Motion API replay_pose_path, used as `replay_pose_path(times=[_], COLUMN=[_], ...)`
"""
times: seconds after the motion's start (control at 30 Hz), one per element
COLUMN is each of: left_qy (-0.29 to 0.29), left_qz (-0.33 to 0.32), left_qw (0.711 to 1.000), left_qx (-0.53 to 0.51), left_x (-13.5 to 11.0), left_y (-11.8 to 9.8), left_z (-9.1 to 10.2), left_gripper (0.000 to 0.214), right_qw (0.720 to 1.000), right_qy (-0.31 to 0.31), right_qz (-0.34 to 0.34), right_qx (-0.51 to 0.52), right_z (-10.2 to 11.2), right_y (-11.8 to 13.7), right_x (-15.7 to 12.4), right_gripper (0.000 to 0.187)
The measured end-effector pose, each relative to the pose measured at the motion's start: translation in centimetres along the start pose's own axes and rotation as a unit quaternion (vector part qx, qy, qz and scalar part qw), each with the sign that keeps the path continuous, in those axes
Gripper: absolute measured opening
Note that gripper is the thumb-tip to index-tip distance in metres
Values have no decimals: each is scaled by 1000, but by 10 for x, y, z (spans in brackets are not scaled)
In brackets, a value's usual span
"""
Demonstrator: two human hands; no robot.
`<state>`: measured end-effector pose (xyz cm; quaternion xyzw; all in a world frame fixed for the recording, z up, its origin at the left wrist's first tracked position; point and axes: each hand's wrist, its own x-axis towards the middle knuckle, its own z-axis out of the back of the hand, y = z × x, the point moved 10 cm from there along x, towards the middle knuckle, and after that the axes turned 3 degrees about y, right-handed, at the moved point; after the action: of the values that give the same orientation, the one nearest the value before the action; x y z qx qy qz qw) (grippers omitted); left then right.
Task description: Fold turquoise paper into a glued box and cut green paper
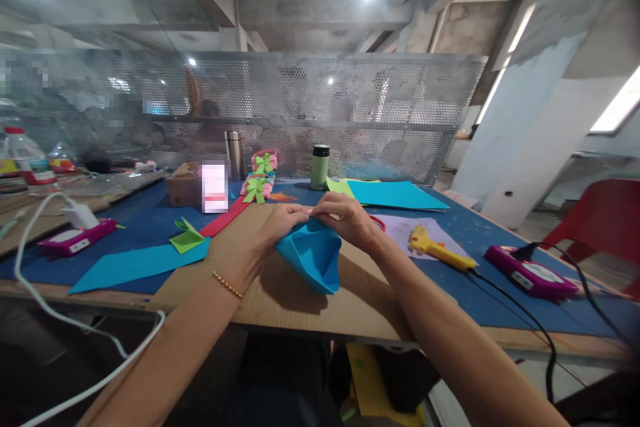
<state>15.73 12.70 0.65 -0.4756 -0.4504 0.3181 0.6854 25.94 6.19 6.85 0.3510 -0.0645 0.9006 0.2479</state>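
Observation:
Both my hands are raised over a brown cardboard sheet (280,300) and pinch the top edge of a folded blue paper shape (313,257), which hangs below them like an open pocket. My left hand (283,220) grips its upper left edge with fingers closed; a beaded bracelet is on that wrist. My right hand (347,217) pinches the upper right edge, thumb and fingers pressed together. The two hands almost touch.
A yellow glue gun (435,247) with a black cord lies right of my hands. Blue paper sheets (395,195), a green folded piece (187,238), pink-and-green bows (259,180), a green bottle (320,167), a steel flask (233,155), a cardboard box (185,183) and two magenta devices (530,273) stand around. A red chair (600,220) is at right.

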Motion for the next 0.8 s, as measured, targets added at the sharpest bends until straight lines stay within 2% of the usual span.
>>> replay_pose_path(times=[0.23,0.6,0.67,0.8], left_qy=[6,28,25,13], left_qz=[27,10,-7,-51], left_qw=[999,999,1000,994], left_qx=[-42,-21,16,93], left_x=[-3,-6,-8,-10], left_y=[-4,-8,-14,-29], left_z=[0,-5,-5,-4], left_gripper=[13,30,31,33], right_qw=[1000,1000,999,984], right_qy=[2,-9,-12,-40], right_qz=[5,-1,-30,-147], right_qx=[-13,13,36,90], right_z=[0,1,3,10], right_y=[0,-3,-6,-27], right_x=[-1,-2,-2,-7], right_gripper=[23,22,20,20])
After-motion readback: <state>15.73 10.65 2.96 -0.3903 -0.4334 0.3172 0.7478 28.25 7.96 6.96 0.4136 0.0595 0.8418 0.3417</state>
